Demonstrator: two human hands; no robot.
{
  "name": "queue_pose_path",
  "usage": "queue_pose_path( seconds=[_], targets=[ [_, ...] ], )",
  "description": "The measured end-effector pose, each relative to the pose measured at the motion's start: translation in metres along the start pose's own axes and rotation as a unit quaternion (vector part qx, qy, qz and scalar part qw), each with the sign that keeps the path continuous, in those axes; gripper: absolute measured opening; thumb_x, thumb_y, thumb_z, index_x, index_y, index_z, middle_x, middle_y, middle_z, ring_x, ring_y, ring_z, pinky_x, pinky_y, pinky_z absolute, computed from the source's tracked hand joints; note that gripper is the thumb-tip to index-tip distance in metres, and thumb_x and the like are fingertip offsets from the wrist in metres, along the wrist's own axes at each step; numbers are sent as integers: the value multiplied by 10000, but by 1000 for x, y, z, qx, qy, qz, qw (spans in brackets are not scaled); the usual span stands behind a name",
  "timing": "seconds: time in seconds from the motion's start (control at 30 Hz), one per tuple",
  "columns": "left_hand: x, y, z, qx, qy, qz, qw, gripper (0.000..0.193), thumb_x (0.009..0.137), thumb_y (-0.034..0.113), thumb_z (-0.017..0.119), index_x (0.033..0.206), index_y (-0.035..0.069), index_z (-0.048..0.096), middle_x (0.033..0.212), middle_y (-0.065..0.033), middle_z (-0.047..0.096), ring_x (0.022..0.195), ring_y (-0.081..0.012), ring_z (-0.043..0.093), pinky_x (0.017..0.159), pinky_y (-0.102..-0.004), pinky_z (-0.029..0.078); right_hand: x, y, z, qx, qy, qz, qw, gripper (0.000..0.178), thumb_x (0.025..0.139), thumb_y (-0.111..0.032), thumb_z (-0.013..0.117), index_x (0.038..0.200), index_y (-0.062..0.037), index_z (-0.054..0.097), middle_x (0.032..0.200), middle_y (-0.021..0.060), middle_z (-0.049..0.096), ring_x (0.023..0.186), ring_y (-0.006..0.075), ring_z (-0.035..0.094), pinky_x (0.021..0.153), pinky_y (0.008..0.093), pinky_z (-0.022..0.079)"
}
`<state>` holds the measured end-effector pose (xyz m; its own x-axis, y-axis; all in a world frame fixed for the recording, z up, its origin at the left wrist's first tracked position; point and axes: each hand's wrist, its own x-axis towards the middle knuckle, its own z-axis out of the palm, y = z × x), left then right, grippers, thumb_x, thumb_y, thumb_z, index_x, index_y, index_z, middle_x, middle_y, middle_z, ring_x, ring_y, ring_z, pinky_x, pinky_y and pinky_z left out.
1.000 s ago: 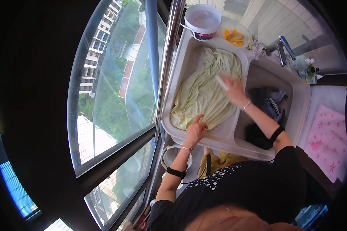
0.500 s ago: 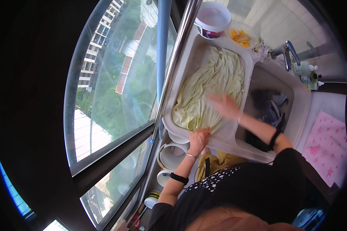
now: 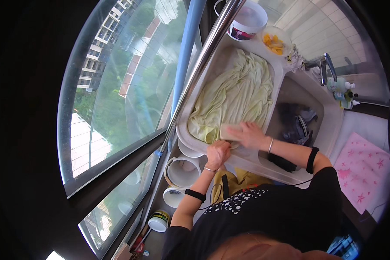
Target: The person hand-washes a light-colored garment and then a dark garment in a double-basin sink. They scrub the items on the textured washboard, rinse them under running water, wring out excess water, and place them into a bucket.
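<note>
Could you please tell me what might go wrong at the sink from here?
The pale block in the right hand is very close to the left hand, so a stroke might scrape the knuckles.

Dark clothes lie in the next basin; if the pale green cloth slid over the divider, it could perhaps pick up colour.

Colour check: the crumpled cloth [image 3: 236, 95] mid-frame is a washed-out yellow-green, and the block [image 3: 229, 132] at its lower edge is plain beige. Sink's [image 3: 329, 130] a greyish off-white. Dark grey and black laundry [image 3: 302, 130] right of centre has some white stripes. Far right, there's a pink fabric [image 3: 362, 171] with darker pink stars. Black tee [image 3: 277, 212] at the bottom: scattered white stars. Pole [image 3: 184, 60] up top: light blue.
</note>
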<state>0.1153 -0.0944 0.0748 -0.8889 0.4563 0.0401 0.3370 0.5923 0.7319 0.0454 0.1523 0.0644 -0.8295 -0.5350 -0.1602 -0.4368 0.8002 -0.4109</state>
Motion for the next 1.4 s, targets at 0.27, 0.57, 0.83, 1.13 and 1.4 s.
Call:
queue_pose_path(
  seconds=[0.27,0.57,0.83,1.13,1.4],
  targets=[
    [1,2,-1,-4,41,20,999,64,669,64,623,679,120,593,665,-42,570,634,-237,586,544,-370,470,43,49,-28,-73,57,195,976,569,835,-188,532,1385,-328,483,1235,93,589,856,339,605,773,470,517],
    [0,0,-1,-2,30,23,999,86,657,41,615,675,116,575,651,-40,547,636,-230,580,544,-367,467,56,110,-12,-41,95,275,956,572,816,-280,611,1376,-260,498,1082,200,619,912,340,617,796,470,514],
    [9,5,-7,-81,58,8,995,76,666,27,592,687,99,584,726,-38,606,670,-240,585,626,-368,484,15,169,-22,119,-166,358,911,590,554,-323,724,993,61,630,958,268,654,943,366,656,780,359,523],
    [7,2,-26,-172,50,32,983,57,697,1,551,715,55,559,790,-94,595,816,-308,567,835,-486,425,-17,102,-103,439,40,403,802,526,622,-161,675,1087,49,553,952,115,629,846,182,609,755,304,486],
    [2,0,-8,-125,58,-97,986,95,749,2,496,814,15,563,768,-169,540,774,-358,533,772,-447,410,-10,96,-112,514,89,338,783,381,664,-161,690,977,40,611,864,88,616,744,180,578,691,301,476]
  ],
)
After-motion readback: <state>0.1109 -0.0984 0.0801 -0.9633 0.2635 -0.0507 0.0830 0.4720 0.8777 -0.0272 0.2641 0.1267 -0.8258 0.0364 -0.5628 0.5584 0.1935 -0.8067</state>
